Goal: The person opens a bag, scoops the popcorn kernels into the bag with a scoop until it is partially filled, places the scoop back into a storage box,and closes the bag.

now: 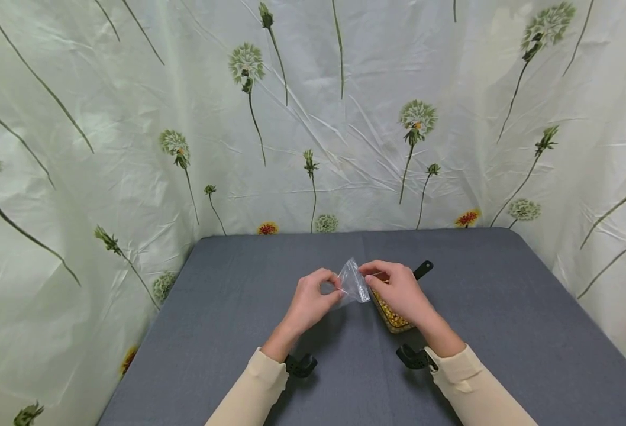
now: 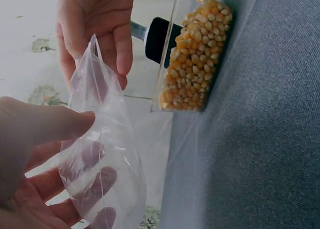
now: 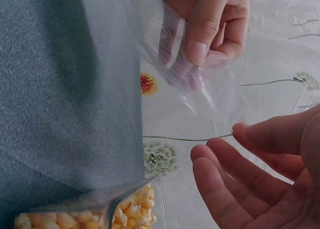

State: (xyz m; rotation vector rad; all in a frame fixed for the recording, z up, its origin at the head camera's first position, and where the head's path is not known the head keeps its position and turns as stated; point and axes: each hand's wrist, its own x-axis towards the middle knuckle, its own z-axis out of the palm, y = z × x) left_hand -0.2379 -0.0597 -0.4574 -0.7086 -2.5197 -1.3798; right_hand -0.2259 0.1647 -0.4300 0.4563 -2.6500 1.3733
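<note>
My left hand (image 1: 313, 299) pinches a clear zip bag (image 1: 352, 281) between thumb and fingers. In the left wrist view the fingers show through the thin plastic (image 2: 107, 139), and the bag's top narrows to a peak. My right hand (image 1: 398, 290) is at the bag's right edge, its fingers loosely bent; a gap shows between thumb and fingertips (image 3: 207, 174) in the right wrist view. Below the right hand stands a clear container (image 1: 395, 330) of yellow corn kernels (image 2: 197, 59). A utensil with a black handle (image 1: 423, 270) leans out of it; its other end is hidden.
A grey cloth covers the table (image 1: 238, 307). Behind it and along both sides hangs a white curtain (image 1: 313, 118) printed with dandelions. A black wrist device (image 1: 301, 365) is strapped under the left wrist, and another (image 1: 415, 357) under the right.
</note>
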